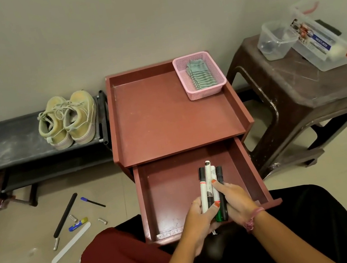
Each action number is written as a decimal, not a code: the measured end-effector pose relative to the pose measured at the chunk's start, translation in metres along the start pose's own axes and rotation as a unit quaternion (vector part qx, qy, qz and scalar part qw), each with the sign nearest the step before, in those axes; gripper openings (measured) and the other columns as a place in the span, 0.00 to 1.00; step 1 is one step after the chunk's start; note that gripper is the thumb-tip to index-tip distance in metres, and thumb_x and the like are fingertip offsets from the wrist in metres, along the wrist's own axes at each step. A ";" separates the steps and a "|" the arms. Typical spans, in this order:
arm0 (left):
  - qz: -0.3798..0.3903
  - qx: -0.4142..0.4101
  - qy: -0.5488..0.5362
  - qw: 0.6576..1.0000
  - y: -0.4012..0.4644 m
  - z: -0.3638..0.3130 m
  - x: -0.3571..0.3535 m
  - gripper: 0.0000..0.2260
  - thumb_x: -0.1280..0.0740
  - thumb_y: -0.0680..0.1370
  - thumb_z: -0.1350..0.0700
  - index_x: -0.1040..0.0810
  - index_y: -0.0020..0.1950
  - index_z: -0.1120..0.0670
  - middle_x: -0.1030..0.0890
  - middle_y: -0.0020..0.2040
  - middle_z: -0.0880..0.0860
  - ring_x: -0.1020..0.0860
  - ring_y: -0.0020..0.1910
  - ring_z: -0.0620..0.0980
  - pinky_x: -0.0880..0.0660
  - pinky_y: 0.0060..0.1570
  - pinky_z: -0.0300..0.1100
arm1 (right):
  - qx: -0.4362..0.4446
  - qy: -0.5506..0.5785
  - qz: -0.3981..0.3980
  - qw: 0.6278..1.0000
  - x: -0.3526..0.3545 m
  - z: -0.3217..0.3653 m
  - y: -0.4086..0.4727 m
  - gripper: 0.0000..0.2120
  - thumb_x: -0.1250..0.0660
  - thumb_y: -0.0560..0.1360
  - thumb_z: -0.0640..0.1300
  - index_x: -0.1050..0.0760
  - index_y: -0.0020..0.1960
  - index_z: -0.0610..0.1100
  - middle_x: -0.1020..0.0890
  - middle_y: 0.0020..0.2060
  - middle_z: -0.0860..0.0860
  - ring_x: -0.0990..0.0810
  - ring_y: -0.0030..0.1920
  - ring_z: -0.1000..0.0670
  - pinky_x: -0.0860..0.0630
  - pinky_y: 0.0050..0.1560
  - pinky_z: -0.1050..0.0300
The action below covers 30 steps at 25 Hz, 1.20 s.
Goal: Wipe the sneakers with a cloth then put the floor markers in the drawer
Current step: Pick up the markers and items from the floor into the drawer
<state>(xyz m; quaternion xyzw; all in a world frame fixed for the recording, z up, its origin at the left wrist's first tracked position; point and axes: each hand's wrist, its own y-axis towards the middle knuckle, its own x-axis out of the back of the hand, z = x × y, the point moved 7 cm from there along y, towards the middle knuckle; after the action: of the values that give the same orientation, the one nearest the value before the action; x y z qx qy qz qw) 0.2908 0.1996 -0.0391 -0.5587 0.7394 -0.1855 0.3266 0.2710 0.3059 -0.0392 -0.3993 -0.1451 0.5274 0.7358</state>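
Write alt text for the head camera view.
Both hands, left hand and right hand, hold a bundle of markers over the open drawer of a red-brown cabinet. A striped cloth lies in a pink basket on top; sneakers sit on a rack at left.

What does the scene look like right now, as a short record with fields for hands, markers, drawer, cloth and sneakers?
hands: left hand and right hand together hold the bundle
markers: markers bunched, over the open drawer
drawer: drawer pulled out, bare inside
cloth: striped cloth in pink basket on the cabinet top
sneakers: sneakers paired on the black rack
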 end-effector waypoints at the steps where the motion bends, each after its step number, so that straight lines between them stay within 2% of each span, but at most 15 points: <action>1: 0.004 0.001 0.006 1.000 0.004 0.003 0.000 0.11 0.34 0.80 0.60 0.25 0.62 0.57 0.17 0.54 0.58 0.17 0.53 0.54 0.20 0.54 0.54 | -0.007 0.001 0.001 1.000 0.000 -0.003 0.002 0.11 0.38 0.79 0.41 0.23 0.53 0.33 0.18 0.46 0.35 0.19 0.45 0.39 0.23 0.55 0.40; 3: -0.006 -0.001 0.030 1.000 0.009 0.006 0.002 0.08 0.34 0.79 0.59 0.23 0.59 0.56 0.16 0.52 0.57 0.17 0.52 0.54 0.20 0.53 0.54 | -0.013 -0.007 -0.001 1.000 0.001 -0.008 0.007 0.11 0.38 0.79 0.42 0.23 0.53 0.34 0.18 0.46 0.35 0.19 0.44 0.39 0.21 0.51 0.42; 6: -0.056 -0.008 0.071 0.996 0.017 0.008 0.010 0.03 0.34 0.79 0.61 0.21 0.51 0.54 0.16 0.45 0.56 0.16 0.45 0.52 0.18 0.47 0.52 | -0.032 -0.009 0.010 0.999 0.000 -0.015 0.017 0.10 0.39 0.78 0.37 0.23 0.55 0.33 0.18 0.43 0.37 0.18 0.41 0.42 0.20 0.44 0.48; 8: -0.089 -0.001 0.075 0.993 0.023 0.012 0.018 0.03 0.34 0.79 0.61 0.22 0.52 0.56 0.17 0.45 0.57 0.17 0.44 0.52 0.18 0.43 0.51 | -0.068 -0.014 0.038 0.997 -0.001 -0.020 0.021 0.11 0.41 0.77 0.34 0.24 0.56 0.32 0.20 0.43 0.37 0.19 0.39 0.43 0.21 0.41 0.49; 10: -0.115 0.011 0.062 0.991 0.029 0.016 0.028 0.04 0.33 0.79 0.60 0.22 0.53 0.56 0.17 0.47 0.60 0.17 0.46 0.56 0.18 0.46 0.55 | -0.094 -0.019 0.060 0.994 0.001 -0.023 0.030 0.10 0.41 0.77 0.33 0.26 0.57 0.35 0.20 0.41 0.40 0.20 0.38 0.46 0.23 0.39 0.50; 11: -0.125 0.017 0.045 0.991 0.031 0.017 0.033 0.04 0.33 0.78 0.60 0.22 0.53 0.55 0.17 0.48 0.60 0.17 0.47 0.56 0.18 0.47 0.55 | -0.097 -0.022 0.049 0.994 0.006 -0.022 0.037 0.10 0.40 0.77 0.33 0.26 0.57 0.38 0.21 0.40 0.42 0.21 0.40 0.47 0.23 0.39 0.50; 13: -0.132 0.031 -0.010 0.991 0.032 0.016 0.041 0.05 0.32 0.79 0.60 0.23 0.54 0.55 0.17 0.50 0.58 0.17 0.48 0.54 0.18 0.46 0.48 | -0.074 -0.054 0.002 0.996 0.023 -0.014 0.063 0.08 0.39 0.78 0.33 0.28 0.54 0.41 0.24 0.39 0.45 0.23 0.41 0.50 0.23 0.42 0.51; 15: -0.128 0.040 -0.060 0.989 0.032 0.014 0.044 0.06 0.34 0.79 0.60 0.23 0.56 0.54 0.17 0.52 0.55 0.17 0.50 0.52 0.20 0.43 0.43 | -0.037 -0.150 -0.036 0.987 0.038 -0.003 0.091 0.07 0.39 0.76 0.32 0.28 0.49 0.41 0.25 0.39 0.44 0.24 0.39 0.49 0.24 0.42 0.52; 17: -0.127 0.046 -0.084 0.987 0.033 0.014 0.046 0.08 0.34 0.79 0.60 0.24 0.59 0.55 0.17 0.54 0.54 0.17 0.51 0.52 0.20 0.41 0.41 | -0.006 -0.331 -0.082 0.940 0.054 0.007 0.114 0.08 0.37 0.74 0.31 0.26 0.52 0.39 0.21 0.44 0.41 0.21 0.44 0.45 0.23 0.47 0.50; 19: -0.132 0.055 -0.097 0.985 0.034 0.015 0.046 0.10 0.34 0.80 0.60 0.25 0.61 0.56 0.17 0.54 0.54 0.17 0.51 0.52 0.20 0.40 0.39 | 0.026 -0.514 -0.137 0.846 0.067 0.013 0.125 0.11 0.35 0.74 0.32 0.26 0.56 0.37 0.20 0.50 0.40 0.21 0.52 0.41 0.24 0.53 0.53; 20: -0.134 0.059 -0.102 0.984 0.035 0.016 0.046 0.11 0.34 0.80 0.60 0.25 0.62 0.57 0.17 0.54 0.54 0.17 0.50 0.52 0.20 0.39 0.39 | 0.038 -0.564 -0.150 0.811 0.069 0.013 0.127 0.12 0.35 0.74 0.32 0.28 0.57 0.36 0.20 0.52 0.39 0.21 0.54 0.40 0.24 0.53 0.52; 24: -0.135 0.066 -0.118 0.982 0.036 0.016 0.044 0.11 0.34 0.79 0.60 0.25 0.62 0.57 0.17 0.56 0.55 0.18 0.52 0.53 0.20 0.40 0.40 | 0.064 -0.666 -0.159 0.726 0.073 0.004 0.131 0.14 0.42 0.78 0.33 0.35 0.63 0.35 0.24 0.56 0.37 0.21 0.55 0.36 0.24 0.53 0.47; 28: -0.140 0.068 -0.113 0.981 0.037 0.017 0.046 0.12 0.34 0.79 0.59 0.24 0.62 0.57 0.18 0.57 0.55 0.18 0.52 0.52 0.20 0.41 0.40 | 0.061 -0.792 -0.118 0.596 0.078 -0.001 0.133 0.19 0.49 0.80 0.34 0.37 0.70 0.40 0.28 0.60 0.40 0.20 0.55 0.38 0.23 0.52 0.46; 29: -0.141 0.068 -0.113 0.981 0.037 0.017 0.047 0.12 0.34 0.79 0.59 0.25 0.63 0.57 0.18 0.57 0.55 0.18 0.52 0.52 0.20 0.41 0.40 | 0.056 -0.802 -0.119 0.582 0.079 -0.001 0.133 0.18 0.49 0.81 0.35 0.36 0.70 0.39 0.28 0.60 0.41 0.21 0.55 0.39 0.22 0.53 0.46; 30: -0.140 0.067 -0.114 0.981 0.037 0.017 0.047 0.12 0.34 0.79 0.59 0.25 0.63 0.57 0.18 0.56 0.55 0.17 0.52 0.52 0.20 0.41 0.39 | 0.048 -0.801 -0.124 0.584 0.077 0.001 0.130 0.17 0.49 0.81 0.36 0.35 0.69 0.38 0.28 0.61 0.40 0.21 0.57 0.38 0.23 0.55 0.45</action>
<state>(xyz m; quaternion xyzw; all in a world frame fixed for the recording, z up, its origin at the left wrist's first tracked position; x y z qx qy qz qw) 0.2690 0.1680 -0.0882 -0.6513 0.5976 -0.2140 0.4159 0.2159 0.3910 -0.1506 0.2426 -0.6979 0.5432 0.3987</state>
